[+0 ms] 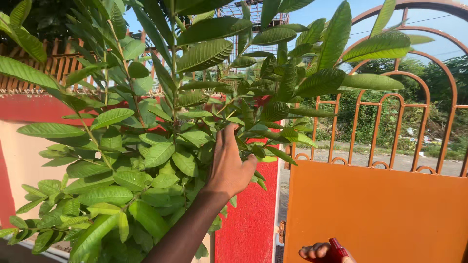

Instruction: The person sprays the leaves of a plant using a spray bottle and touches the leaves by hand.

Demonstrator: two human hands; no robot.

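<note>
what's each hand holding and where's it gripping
The left hand reaches into the leafy branches; its grip is hidden. The right hand clasps a red tool, mostly out of frame.

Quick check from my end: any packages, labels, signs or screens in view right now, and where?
None of these shows in this view.
Left hand: raised into the leafy green shrub, fingers among its leaves.
Right hand: low at the bottom edge, gripping a red tool that is mostly cut off.
Orange metal gate: on the right, plain panel with no visible marking.
</note>
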